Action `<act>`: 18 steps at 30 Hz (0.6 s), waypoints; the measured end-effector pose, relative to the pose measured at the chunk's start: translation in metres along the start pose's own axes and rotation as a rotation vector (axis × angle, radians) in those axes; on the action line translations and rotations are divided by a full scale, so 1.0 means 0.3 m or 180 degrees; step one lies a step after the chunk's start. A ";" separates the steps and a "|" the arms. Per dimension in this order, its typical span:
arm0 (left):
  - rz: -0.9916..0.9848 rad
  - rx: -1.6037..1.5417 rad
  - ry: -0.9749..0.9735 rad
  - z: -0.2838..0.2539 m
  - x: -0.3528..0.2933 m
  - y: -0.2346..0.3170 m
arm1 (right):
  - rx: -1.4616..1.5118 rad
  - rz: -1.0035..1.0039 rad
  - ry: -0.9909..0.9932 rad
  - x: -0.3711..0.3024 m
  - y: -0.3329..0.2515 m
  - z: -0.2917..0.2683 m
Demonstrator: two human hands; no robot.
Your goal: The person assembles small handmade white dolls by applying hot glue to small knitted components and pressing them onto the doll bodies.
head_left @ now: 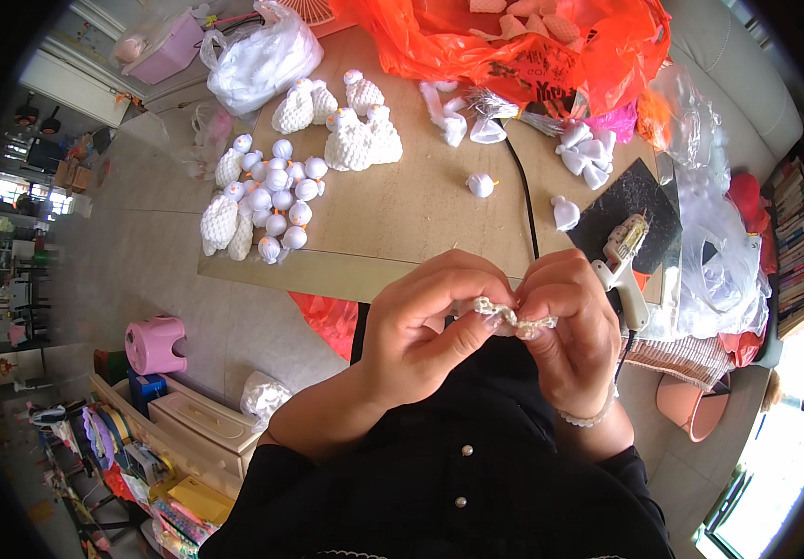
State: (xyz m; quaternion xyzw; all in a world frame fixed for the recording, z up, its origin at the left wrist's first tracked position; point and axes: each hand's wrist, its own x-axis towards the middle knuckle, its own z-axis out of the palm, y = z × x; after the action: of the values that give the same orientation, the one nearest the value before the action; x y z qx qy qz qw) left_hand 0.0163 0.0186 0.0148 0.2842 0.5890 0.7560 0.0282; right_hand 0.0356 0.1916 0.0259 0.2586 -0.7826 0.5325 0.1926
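Note:
Both hands meet just in front of the table edge, pinching a small whitish piece with a bumpy, knit-looking rim (pixel 540 324). My left hand (pixel 439 321) grips its left end between thumb and fingers. The other end sits between the thumb and fingers of my right hand (pixel 574 326); much of the piece is hidden by the fingers. Beyond them a round white head with an orange beak (pixel 481 184) lies on the table (pixel 402 214). A small white fabric piece (pixel 565 213) rests to its right. Beside my right hand is a white glue gun (pixel 623 279) on a dark board (pixel 639 205).
At the table's left lie several small white heads (pixel 276 197) and white textured bodies (pixel 362 140). A white plastic bag (pixel 264 58) and a red bag (pixel 532 56) stand at the back. A black cable (pixel 523 177) crosses the table. Clear plastic bags (pixel 714 252) crowd the right side.

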 end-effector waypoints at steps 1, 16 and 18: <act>-0.0079 -0.0253 0.0028 0.004 0.002 0.000 | -0.0227 -0.0177 0.0008 0.008 0.002 -0.004; 0.0886 0.0974 -0.0540 -0.053 0.043 -0.019 | 0.0367 0.0589 0.0548 -0.010 -0.042 0.030; 0.0720 0.0872 -0.0540 -0.051 0.040 -0.008 | 0.0042 0.0125 0.0195 0.010 -0.026 -0.001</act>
State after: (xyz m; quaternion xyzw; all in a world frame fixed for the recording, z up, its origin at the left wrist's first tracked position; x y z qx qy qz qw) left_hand -0.0015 0.0103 0.0152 0.4124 0.6463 0.6404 -0.0463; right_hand 0.0382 0.1890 0.0334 0.2280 -0.7777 0.5490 0.2043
